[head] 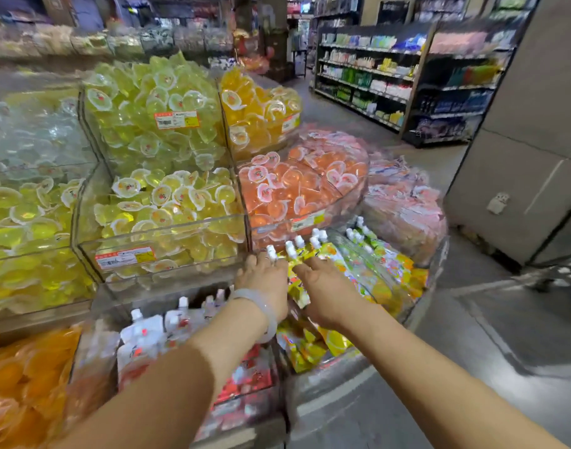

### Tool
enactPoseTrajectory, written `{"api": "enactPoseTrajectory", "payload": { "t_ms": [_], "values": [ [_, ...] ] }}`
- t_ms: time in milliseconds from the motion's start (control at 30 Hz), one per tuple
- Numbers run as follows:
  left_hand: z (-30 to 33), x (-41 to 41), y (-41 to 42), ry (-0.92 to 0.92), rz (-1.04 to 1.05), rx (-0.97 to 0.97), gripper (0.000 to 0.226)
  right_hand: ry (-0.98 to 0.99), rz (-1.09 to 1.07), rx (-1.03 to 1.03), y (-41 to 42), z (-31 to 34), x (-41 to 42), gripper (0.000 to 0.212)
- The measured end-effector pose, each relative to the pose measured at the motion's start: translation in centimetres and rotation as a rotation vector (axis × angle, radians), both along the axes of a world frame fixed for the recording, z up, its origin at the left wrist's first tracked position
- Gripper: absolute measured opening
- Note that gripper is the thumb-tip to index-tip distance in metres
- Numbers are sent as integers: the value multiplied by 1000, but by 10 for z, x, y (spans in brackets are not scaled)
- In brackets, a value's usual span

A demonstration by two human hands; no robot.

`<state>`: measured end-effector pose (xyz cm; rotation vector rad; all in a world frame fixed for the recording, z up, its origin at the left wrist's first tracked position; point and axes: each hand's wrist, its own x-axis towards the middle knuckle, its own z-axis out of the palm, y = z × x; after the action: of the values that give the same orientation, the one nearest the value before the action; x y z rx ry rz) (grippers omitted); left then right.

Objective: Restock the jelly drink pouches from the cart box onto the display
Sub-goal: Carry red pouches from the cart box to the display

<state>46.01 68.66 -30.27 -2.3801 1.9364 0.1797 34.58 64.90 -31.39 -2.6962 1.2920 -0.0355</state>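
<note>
Both my hands reach into the lowest clear bin [417, 306] of the display, where yellow jelly drink pouches [384, 273] with white caps lie. My left hand [263, 280], with a pale bangle on its wrist, and my right hand [326, 290] together hold a small bunch of yellow pouches [297, 286], caps pointing away from me. The fingers are partly hidden by the pouches. More yellow pouches [307, 348] lie below my wrists. White and red pouches [154, 335] fill the bin to the left. The cart box is out of view.
Clear bins above hold yellow jelly cups [154, 102], orange cups [258, 105] and pink cups [297, 186]. Bagged pink packs [404, 205] pile at the display's right end. A grey pillar [521, 131] stands right, shelves [391, 76] behind, and bare floor [472, 335] lies beside me.
</note>
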Motion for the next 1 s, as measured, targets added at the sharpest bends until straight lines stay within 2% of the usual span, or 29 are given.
{"api": "enactPoseTrajectory", "payload": {
  "t_ms": [167, 367, 667, 800, 1000],
  "values": [
    [-3, -116, -19, 3, -161, 25, 68, 101, -236, 2, -4, 2, -134, 50],
    [-16, -264, -40, 28, -356, 66, 75, 132, -517, 79, 2, -11, -288, 58],
    [-32, -441, -97, 14, -626, 186, 82, 135, -895, 189, -9, -30, -459, 58],
    [-40, -507, -145, 13, -737, 195, 81, 146, -1000, 199, -43, -38, -518, 56],
    [-32, -591, -254, 37, -826, 200, 79, 138, -1101, 227, -140, -31, -599, 58]
  ]
}}
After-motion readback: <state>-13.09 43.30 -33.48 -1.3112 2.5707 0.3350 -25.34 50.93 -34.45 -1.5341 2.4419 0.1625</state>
